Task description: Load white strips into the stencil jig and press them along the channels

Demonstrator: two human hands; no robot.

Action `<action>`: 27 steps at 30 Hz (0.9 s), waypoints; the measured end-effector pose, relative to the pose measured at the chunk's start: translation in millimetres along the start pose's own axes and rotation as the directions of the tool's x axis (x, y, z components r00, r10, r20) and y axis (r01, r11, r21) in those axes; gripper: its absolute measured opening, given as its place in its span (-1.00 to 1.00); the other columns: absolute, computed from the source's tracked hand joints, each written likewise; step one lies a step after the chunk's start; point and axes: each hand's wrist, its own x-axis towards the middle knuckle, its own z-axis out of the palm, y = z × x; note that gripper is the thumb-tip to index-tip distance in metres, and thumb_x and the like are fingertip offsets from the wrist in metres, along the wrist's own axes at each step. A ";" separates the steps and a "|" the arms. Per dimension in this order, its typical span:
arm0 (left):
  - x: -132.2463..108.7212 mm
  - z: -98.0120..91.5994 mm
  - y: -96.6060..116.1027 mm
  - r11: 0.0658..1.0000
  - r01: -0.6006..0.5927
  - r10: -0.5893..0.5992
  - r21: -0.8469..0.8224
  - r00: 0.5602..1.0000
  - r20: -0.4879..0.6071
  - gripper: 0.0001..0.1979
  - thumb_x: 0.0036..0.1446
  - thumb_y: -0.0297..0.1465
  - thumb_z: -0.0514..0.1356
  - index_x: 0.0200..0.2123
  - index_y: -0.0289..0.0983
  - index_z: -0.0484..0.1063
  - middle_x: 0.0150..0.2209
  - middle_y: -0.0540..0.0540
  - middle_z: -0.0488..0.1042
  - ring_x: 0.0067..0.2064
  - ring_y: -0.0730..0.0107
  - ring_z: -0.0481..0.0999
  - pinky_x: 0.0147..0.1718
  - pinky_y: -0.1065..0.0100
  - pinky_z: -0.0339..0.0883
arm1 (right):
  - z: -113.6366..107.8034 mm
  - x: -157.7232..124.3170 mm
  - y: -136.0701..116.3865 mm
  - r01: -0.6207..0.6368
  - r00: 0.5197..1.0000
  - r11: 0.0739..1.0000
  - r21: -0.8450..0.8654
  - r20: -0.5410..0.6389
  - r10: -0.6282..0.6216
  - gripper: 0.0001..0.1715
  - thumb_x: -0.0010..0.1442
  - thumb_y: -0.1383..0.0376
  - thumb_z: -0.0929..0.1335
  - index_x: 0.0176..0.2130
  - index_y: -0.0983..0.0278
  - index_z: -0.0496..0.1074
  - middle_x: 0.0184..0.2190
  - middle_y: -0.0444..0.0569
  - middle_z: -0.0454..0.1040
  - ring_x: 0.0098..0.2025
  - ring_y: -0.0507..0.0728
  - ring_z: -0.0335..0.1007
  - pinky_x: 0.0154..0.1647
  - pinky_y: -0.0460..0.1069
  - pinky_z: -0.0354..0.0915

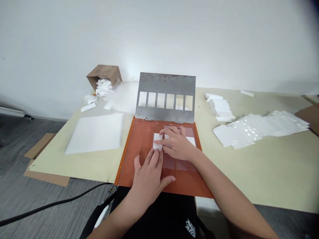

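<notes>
Black clothing (pixel 159 215) with white lettering fills the near foreground, between the two forearms. Forward of it, an orange base plate (pixel 143 132) lies at the near edge of the pale yellow table (pixel 264 176). A grey metal lid (pixel 166 83) is hinged to the far side of the base plate and stands raised; six rectangular windows run across it in one row.

The white card (pixel 157 145) lies flat on the base plate, at about mid-width and beyond the left hand (pixel 148 174). Left hand: palm down, fingers extended, thumb spread to the right, grip not closed; fingertips touch the card's near end. Right hand (pixel 178 144): palm down, fingers bent, with one finger extended over the card; whether it pinches an edge cannot be told. A second white card (pixel 191 141) shows on the base plate, partly hidden by the right hand.

Left side of the table: a stack of white sheets (pixel 96 134) lies near the base plate; farther back, a cardboard box (pixel 113 71) rests with its opening forward, white scraps (pixel 104 86) spilling out. Right side: a fanned row of white cards (pixel 221 108) lies beyond a longer spread of glossy white packets (pixel 249 127).
</notes>
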 end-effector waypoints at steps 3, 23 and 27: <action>-5.1 0.2 -0.3 1.000 -0.006 0.006 0.009 1.000 -0.029 -0.26 0.28 0.04 -0.03 0.33 -0.34 0.13 0.28 -0.35 0.29 0.30 -0.05 0.23 0.16 -0.28 0.13 | 4.7 0.5 3.9 -0.095 0.994 0.994 -0.056 -0.058 0.091 -0.55 0.35 0.25 0.18 0.13 0.07 0.44 0.09 0.06 0.38 0.08 0.27 0.17 0.10 0.31 -0.08; 5.3 -2.5 -10.0 0.635 0.134 -0.423 -0.761 0.885 -0.196 -0.49 0.24 -0.14 0.15 0.17 -0.27 0.23 0.11 -0.31 0.44 0.09 0.08 0.49 0.02 0.01 0.36 | -3.4 3.3 -0.5 -0.151 0.951 0.444 0.883 0.007 0.309 -0.65 0.12 0.09 0.44 -0.15 0.16 0.33 -0.41 -0.18 0.43 -0.36 0.05 0.34 -0.35 -0.02 0.24; 20.5 -10.7 -13.1 0.246 0.146 -0.341 -0.958 0.939 0.056 -0.68 0.23 -0.13 0.16 -0.14 -0.26 0.46 -0.22 -0.13 0.59 -0.21 0.26 0.60 -0.21 0.27 0.46 | -9.3 -1.3 -6.2 -0.177 0.950 0.339 0.924 0.070 0.304 -0.59 0.07 0.10 0.48 -0.13 0.17 0.36 -0.50 -0.21 0.42 -0.44 0.02 0.33 -0.37 -0.02 0.25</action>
